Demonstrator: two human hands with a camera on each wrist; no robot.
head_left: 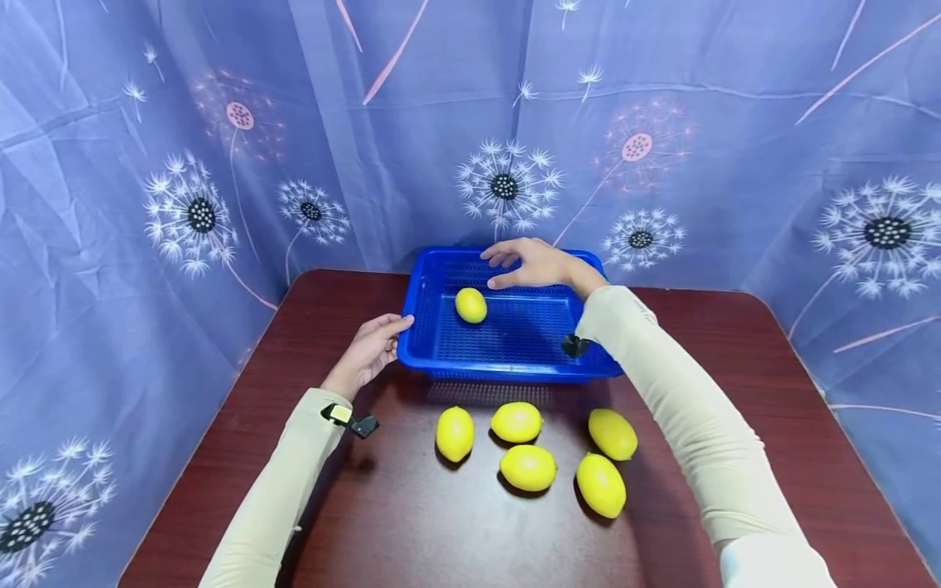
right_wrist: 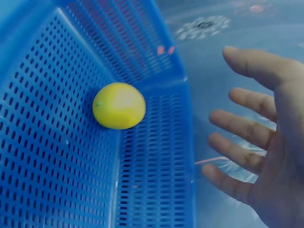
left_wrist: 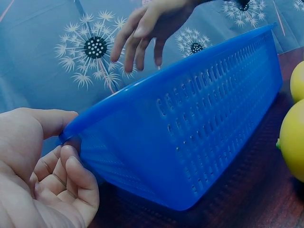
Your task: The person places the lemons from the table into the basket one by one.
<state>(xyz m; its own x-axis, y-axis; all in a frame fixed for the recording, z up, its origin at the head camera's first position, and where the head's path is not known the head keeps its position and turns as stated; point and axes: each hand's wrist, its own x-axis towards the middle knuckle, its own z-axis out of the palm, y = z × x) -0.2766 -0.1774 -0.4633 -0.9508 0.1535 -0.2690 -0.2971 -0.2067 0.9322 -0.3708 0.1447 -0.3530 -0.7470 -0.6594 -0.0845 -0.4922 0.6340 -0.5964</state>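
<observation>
— Nearest the camera?
— Cream long sleeves (head_left: 279,482) running up from the near edge, left and right, over a dark red-brown wooden table (head_left: 382,523).

— Next, left to right?
— Five loose yellow lemons on the tabletop, just near of the basket: leftmost lemon (head_left: 455,434) standing on end, then an upper middle lemon (head_left: 516,421) with a lower middle lemon (head_left: 528,467) right behind it on the near side, then a near-right lemon (head_left: 601,485) and a far-right lemon (head_left: 613,434). All close together, none clearly touching.

— And the left hand?
— Left hand (head_left: 371,347) at the left near corner of a blue perforated plastic basket (head_left: 515,367). From the left wrist view, thumb over the rim (left_wrist: 71,130), fingers (left_wrist: 71,171) curled under and against the side wall. Grasping the basket corner.

— Basket position?
— Far half of the table, centre, flat on the surface, long side toward the camera.

— Contents?
— One yellow lemon inside (head_left: 470,305), on the mesh floor toward the far left part; also plain in the right wrist view (right_wrist: 118,105), lying near the corner where two walls meet.

— Right hand?
— Right hand (head_left: 532,263) above the far rim of the basket, palm down, fingers spread and relaxed. Released, holding nothing, clear of the lemon inside.

— Behind all this?
— Blue-violet curtain with white dandelion print (head_left: 507,184) hanging around the far and side edges of the table.
</observation>
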